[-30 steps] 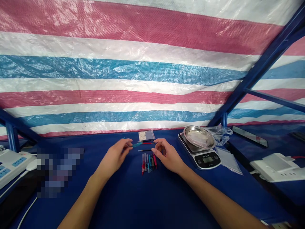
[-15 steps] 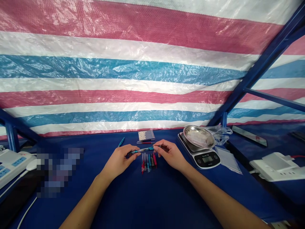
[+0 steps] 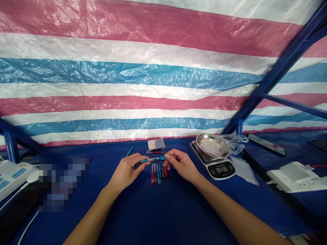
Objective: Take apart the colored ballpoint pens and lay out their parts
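A clear and light-blue pen is held level between my two hands, above the blue table. My left hand pinches its left end between thumb and fingers. At the other end, the thumb and fingertips of my right hand close on the pen's blue part. Just below lies a row of several pen parts, among them a red piece, clear tubes and a pink-red piece. Beyond my hands are two thin refills, one partly red, and another blue pen.
A small bag with pale bits lies at the back. On the right stand a scale with a metal dish, plastic bags, a phone and a white power strip. Another power strip is at left.
The pen has turned or shifted slightly in my fingers, with more blue showing near my left hand. My right fingertips have drawn back to its right end. Things on the table have not moved.
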A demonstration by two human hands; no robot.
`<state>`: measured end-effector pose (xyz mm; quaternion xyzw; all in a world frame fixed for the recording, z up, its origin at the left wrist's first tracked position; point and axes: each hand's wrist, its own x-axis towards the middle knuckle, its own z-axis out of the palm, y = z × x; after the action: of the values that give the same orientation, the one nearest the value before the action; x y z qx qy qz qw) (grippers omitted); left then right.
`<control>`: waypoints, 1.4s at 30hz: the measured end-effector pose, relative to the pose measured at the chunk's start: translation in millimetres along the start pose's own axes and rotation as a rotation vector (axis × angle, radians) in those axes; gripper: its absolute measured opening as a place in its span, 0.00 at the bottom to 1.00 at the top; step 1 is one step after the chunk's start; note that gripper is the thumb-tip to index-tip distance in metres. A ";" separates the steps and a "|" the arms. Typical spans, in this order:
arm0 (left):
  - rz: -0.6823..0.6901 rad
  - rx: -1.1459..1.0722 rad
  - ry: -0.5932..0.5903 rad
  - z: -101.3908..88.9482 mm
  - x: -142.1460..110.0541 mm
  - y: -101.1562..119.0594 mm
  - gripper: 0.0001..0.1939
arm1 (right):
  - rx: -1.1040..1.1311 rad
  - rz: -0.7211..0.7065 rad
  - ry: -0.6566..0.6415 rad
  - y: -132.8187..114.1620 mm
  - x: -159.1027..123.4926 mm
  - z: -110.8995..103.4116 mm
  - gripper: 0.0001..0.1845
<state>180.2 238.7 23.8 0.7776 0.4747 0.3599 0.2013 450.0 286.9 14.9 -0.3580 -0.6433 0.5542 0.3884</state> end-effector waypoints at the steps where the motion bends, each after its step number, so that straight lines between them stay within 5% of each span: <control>1: 0.002 -0.006 -0.005 0.0 -0.2 0.4 0.14 | 0.007 0.000 -0.001 -0.1 0.0 0.1 0.20; 13: -0.018 0.002 -0.059 -3.1 1.0 3.1 0.14 | -0.101 -0.117 -0.012 2.7 0.9 -4.9 0.12; 17: -0.020 0.009 -0.047 -2.4 1.5 4.4 0.14 | -0.071 -0.064 -0.026 3.0 -0.6 -2.2 0.20; 23: -0.015 0.000 -0.076 -2.3 1.1 3.5 0.12 | -0.141 -0.030 -0.035 5.5 0.9 -5.8 0.14; 27: -0.021 -0.013 -0.077 -2.4 1.6 2.1 0.13 | -0.128 -0.054 -0.080 6.9 1.6 -8.1 0.25; 30: -0.014 -0.024 -0.083 -2.4 2.3 2.2 0.13 | -0.091 0.025 -0.117 6.9 0.7 -7.1 0.16; 37: -0.030 -0.002 -0.106 -3.0 2.5 3.1 0.13 | -0.138 -0.046 -0.032 8.1 3.1 -8.1 0.20; 42: -0.035 0.001 -0.113 -2.9 2.5 2.8 0.14 | -0.082 0.033 -0.044 7.7 3.4 -8.6 0.17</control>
<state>180.4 239.5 28.5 0.7883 0.4763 0.3115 0.2337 456.4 294.7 8.4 -0.3718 -0.6678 0.5417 0.3498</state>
